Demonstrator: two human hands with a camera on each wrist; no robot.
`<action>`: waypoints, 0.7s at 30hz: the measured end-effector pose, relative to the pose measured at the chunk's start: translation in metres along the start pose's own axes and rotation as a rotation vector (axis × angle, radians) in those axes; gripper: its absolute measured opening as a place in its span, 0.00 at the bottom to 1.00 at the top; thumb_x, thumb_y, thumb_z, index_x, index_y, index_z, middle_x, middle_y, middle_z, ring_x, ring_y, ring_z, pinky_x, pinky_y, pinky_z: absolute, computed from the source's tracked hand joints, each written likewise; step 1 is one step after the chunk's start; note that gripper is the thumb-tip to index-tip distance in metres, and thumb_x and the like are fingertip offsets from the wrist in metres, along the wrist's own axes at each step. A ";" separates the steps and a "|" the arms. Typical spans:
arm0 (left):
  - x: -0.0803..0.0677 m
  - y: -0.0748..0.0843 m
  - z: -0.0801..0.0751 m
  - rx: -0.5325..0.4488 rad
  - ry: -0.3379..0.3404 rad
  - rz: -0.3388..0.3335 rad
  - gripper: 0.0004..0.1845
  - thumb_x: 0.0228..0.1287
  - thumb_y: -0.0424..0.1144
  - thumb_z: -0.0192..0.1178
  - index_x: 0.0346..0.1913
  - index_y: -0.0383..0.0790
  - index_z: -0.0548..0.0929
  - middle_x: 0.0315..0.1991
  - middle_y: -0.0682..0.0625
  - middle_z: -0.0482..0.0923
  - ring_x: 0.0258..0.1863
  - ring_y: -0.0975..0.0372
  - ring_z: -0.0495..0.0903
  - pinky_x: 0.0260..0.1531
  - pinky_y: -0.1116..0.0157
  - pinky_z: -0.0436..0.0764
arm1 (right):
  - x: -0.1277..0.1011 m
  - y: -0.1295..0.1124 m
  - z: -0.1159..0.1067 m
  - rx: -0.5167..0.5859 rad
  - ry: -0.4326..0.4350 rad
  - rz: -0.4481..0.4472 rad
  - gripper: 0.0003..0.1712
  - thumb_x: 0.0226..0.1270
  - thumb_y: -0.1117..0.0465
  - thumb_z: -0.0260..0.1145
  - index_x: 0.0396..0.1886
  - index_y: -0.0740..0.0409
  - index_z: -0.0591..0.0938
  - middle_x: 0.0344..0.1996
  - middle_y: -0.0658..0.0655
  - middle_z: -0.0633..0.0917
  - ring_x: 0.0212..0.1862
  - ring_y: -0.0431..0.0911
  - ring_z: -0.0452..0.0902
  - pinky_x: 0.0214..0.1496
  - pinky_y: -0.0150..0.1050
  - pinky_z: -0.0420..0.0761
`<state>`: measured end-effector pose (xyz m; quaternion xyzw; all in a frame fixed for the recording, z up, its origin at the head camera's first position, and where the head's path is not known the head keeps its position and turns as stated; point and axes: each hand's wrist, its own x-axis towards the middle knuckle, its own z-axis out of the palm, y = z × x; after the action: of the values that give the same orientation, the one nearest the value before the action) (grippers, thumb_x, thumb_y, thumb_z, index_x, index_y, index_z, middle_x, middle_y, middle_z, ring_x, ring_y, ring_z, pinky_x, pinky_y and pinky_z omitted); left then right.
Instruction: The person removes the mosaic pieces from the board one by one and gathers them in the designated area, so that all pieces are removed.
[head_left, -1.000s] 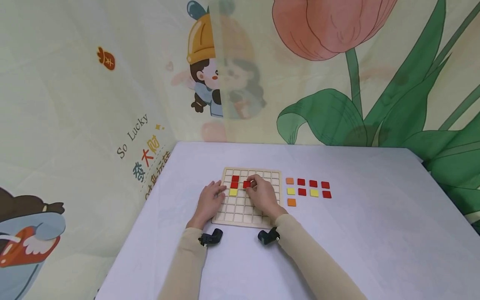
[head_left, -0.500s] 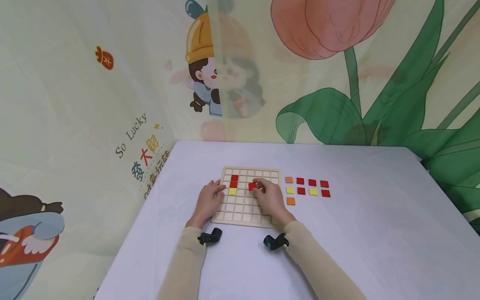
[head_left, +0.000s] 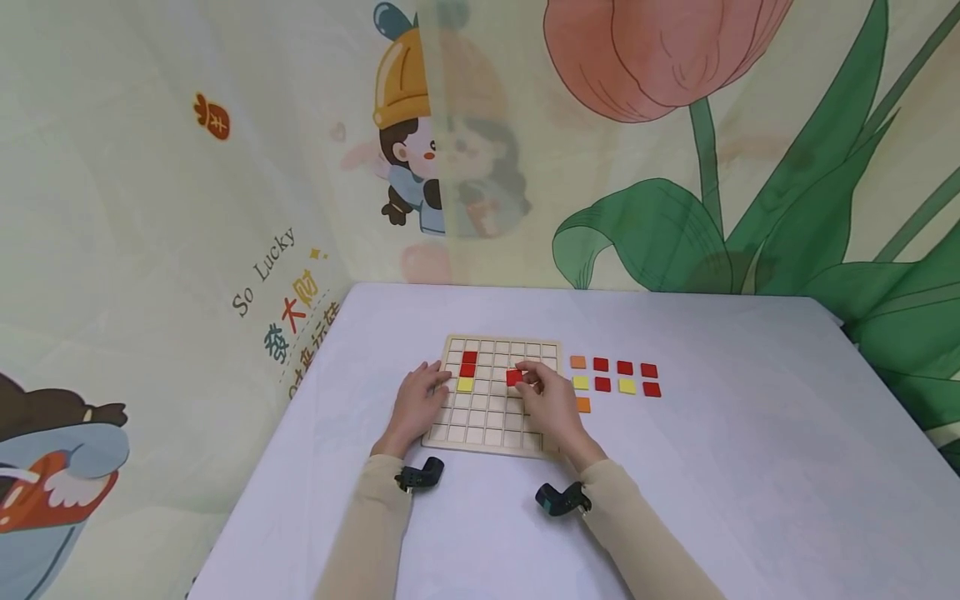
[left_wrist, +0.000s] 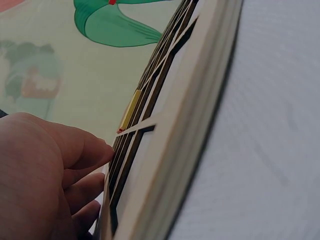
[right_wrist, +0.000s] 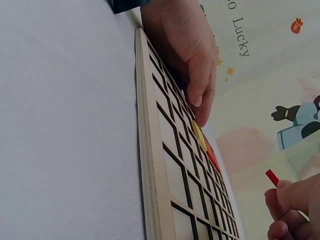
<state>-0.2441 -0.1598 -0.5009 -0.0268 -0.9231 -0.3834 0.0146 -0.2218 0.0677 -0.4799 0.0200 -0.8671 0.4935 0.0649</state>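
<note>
My right hand (head_left: 553, 408) pinches a red square tile (head_left: 513, 377) between thumb and fingertips, over the right part of a wooden grid board (head_left: 476, 418). The right wrist view shows this tile edge-on, raised above the board's surface. At the board's left side lies my left hand (head_left: 417, 404), its relaxed fingers touching the rim; in the left wrist view the fingertips (left_wrist: 107, 152) meet that edge. Two red tiles (head_left: 468, 363) and a yellow tile (head_left: 465, 384) sit in one column of cells on the board's left part.
Right of the board, loose tiles lie in rough rows on the white tablecloth (head_left: 750, 450): several red tiles (head_left: 625, 367), two yellow tiles (head_left: 627, 387) and two orange tiles (head_left: 577, 362). A printed cloth (head_left: 480, 258) hangs behind and left of the table.
My right hand, still pinching the red tile, has moved right across the board and slightly toward me. The left hand has stayed at the board's left edge.
</note>
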 end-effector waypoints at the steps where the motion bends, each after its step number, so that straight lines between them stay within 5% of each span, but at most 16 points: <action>1: 0.000 0.000 0.000 -0.001 0.000 0.000 0.17 0.65 0.42 0.50 0.55 0.46 0.77 0.66 0.54 0.60 0.69 0.60 0.47 0.69 0.59 0.44 | -0.002 0.000 -0.001 0.001 -0.001 0.005 0.16 0.61 0.59 0.63 0.50 0.46 0.78 0.32 0.45 0.78 0.32 0.42 0.69 0.24 0.29 0.72; 11: 0.000 0.002 -0.001 -0.002 0.008 0.009 0.17 0.65 0.40 0.50 0.55 0.44 0.77 0.66 0.52 0.61 0.69 0.59 0.48 0.69 0.59 0.44 | -0.014 0.009 -0.006 0.059 0.014 0.005 0.17 0.60 0.61 0.64 0.50 0.51 0.79 0.31 0.47 0.78 0.30 0.43 0.70 0.22 0.29 0.71; 21: -0.001 0.002 -0.002 -0.011 0.001 0.002 0.17 0.65 0.40 0.50 0.55 0.44 0.77 0.66 0.53 0.61 0.69 0.59 0.48 0.69 0.60 0.43 | -0.027 0.019 -0.018 0.023 0.045 0.017 0.16 0.58 0.60 0.65 0.47 0.46 0.78 0.29 0.47 0.78 0.29 0.43 0.69 0.22 0.29 0.71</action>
<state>-0.2428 -0.1595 -0.4979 -0.0275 -0.9209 -0.3886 0.0154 -0.1954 0.0922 -0.4909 0.0025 -0.8599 0.5042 0.0800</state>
